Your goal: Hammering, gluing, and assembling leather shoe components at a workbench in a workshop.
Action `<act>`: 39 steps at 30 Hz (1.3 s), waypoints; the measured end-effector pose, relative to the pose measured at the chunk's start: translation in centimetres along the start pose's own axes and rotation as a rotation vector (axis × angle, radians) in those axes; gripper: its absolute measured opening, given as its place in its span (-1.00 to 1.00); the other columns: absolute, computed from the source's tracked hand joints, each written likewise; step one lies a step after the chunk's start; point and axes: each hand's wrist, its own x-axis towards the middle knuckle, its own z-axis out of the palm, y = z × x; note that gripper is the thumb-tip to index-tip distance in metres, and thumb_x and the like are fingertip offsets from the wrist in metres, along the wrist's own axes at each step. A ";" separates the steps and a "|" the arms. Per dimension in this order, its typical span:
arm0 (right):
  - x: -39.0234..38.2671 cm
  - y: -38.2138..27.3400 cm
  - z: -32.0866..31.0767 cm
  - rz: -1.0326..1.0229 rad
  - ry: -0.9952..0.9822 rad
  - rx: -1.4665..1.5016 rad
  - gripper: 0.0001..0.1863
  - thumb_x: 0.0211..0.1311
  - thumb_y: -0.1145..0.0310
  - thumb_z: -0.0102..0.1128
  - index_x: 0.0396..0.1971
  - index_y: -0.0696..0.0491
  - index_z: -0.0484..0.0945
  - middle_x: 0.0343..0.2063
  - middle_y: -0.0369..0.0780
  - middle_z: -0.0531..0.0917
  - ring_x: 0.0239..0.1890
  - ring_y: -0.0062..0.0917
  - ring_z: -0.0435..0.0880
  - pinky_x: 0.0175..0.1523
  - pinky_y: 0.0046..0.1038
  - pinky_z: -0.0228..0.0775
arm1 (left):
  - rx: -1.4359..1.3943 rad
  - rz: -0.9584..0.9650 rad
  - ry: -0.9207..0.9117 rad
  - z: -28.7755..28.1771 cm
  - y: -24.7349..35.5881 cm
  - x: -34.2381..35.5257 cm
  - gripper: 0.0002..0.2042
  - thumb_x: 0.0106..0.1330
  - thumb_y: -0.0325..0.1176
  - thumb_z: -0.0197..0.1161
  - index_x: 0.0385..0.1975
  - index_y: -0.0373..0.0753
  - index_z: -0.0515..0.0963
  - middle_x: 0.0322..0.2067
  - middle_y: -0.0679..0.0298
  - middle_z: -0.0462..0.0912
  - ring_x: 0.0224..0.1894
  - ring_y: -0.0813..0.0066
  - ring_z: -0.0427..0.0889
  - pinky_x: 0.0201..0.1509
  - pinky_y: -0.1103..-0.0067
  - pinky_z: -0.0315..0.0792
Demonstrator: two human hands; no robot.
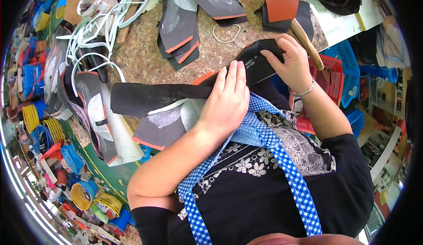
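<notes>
A black leather shoe-upper piece (pixel 261 64) with small pale print and an orange edge lies at the table's near edge. My right hand (pixel 293 62) grips its right end, thumb on top and fingers behind. Across its left part my left hand (pixel 230 96) lies flat, fingers stretched out together. Left of that hand a long black strip-like piece (pixel 150 97) extends over the table, with a white edge along part of it. Beneath it, a dark grey upper piece (pixel 158 128) with an orange edge pokes out. What lies under my left palm is hidden.
Grey upper pieces (pixel 178 29) and a brown one (pixel 282 3) lie on the speckled table (pixel 136 55). A wooden handle (pixel 307 44) sits by my right hand. White cords (pixel 94 36) and a dirty white pot (pixel 94 3) are far left. Red (pixel 331 80) and blue baskets (pixel 346 64) stand right.
</notes>
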 end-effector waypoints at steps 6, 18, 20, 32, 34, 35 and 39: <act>0.4 0.2 0.9 -0.078 0.106 -0.256 -0.58 -0.11 0.41 0.47 -0.20 0.15 0.52 -0.11 -0.10 0.57 -0.05 -0.22 0.56 0.02 -0.30 0.43 | -0.138 -0.034 -0.189 -0.6 -1.4 3.0 -0.71 0.12 -0.44 0.09 -0.25 -0.52 0.59 0.26 -0.20 0.30 0.36 0.05 0.24 0.40 0.21 0.13; -2.1 -4.1 2.2 -0.574 -0.660 -0.141 0.01 -0.11 -0.03 0.37 0.32 0.21 0.21 0.36 -0.06 0.24 0.42 -0.23 0.16 0.46 -0.19 -0.05 | 0.319 -0.368 -0.284 -5.8 -2.2 -2.5 -0.67 0.09 -0.37 0.13 -0.11 -0.26 0.47 -0.27 0.25 0.50 -0.32 0.34 0.51 -0.31 0.43 0.36; -1.6 -4.2 2.2 -0.574 -0.585 -0.091 -0.02 -0.13 -0.01 0.40 0.26 0.23 0.24 0.22 -0.05 0.38 0.27 -0.21 0.36 0.34 -0.20 0.17 | 0.317 -0.490 -0.273 -7.8 -4.9 -3.8 -0.77 0.06 -0.40 0.16 -0.25 -0.22 0.53 -0.39 0.24 0.56 -0.29 0.29 0.55 -0.21 0.36 0.35; 2.8 -7.1 6.5 -0.363 -0.767 0.578 -0.59 -0.25 0.75 0.09 -0.26 0.20 0.62 -0.13 -0.09 0.67 -0.03 -0.22 0.61 0.07 -0.34 0.50 | -0.234 -0.636 -0.001 -5.1 -7.2 -12.2 -0.73 -0.15 -0.54 0.34 -0.38 -0.11 0.59 -0.30 0.41 0.65 -0.22 0.32 0.61 0.00 0.39 0.29; 1.8 -8.5 6.4 -0.753 -0.802 0.222 -0.72 -0.07 0.43 0.12 -0.33 0.26 0.57 0.03 -0.04 0.58 0.13 -0.25 0.49 0.18 -0.35 0.39 | -0.153 -0.548 0.005 -4.3 -6.8 -13.4 -0.74 -0.12 -0.49 0.31 -0.35 -0.09 0.60 -0.25 0.43 0.65 -0.20 0.38 0.61 0.02 0.39 0.27; 1.0 -9.2 6.4 -0.894 -0.715 0.115 -0.70 -0.06 0.39 0.11 -0.32 0.27 0.55 0.08 0.00 0.54 0.11 -0.25 0.49 0.18 -0.36 0.39 | -0.071 -0.437 0.036 -4.2 -6.5 -13.8 -0.75 -0.07 -0.48 0.27 -0.33 -0.09 0.61 -0.24 0.42 0.64 -0.19 0.40 0.60 0.01 0.38 0.26; 1.4 -11.0 6.6 -0.926 -0.741 0.094 -0.63 -0.09 0.36 0.15 -0.26 0.26 0.49 -0.01 0.02 0.52 -0.01 -0.22 0.50 0.14 -0.35 0.39 | -0.056 -0.463 0.054 -4.6 -7.0 -15.7 -0.68 -0.13 -0.53 0.23 -0.29 -0.10 0.62 -0.26 0.41 0.64 -0.21 0.41 0.60 -0.03 0.39 0.26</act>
